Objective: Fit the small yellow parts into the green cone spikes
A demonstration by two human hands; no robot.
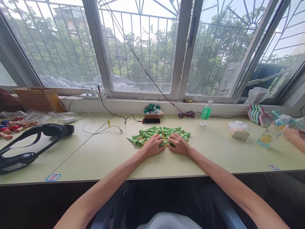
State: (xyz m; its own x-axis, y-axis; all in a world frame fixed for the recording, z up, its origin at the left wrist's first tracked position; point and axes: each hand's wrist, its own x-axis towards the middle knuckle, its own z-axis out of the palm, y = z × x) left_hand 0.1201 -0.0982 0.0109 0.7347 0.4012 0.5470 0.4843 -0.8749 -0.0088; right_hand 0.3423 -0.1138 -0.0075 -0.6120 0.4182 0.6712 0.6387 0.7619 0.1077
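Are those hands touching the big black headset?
No, the left hand and right hand are at the green cones, while the headset lies apart, off to the left.

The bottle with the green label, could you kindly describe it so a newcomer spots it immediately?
On the pale table below the windows, find the right hand at the green cones. Farther back and rightward, a bottle stands near the sill. Its green label separates it from the yellow-patterned bottle.

Headset (33, 156), green-labelled bottle (206, 113), tissue pack (237, 131), apparently a phone (151, 121).
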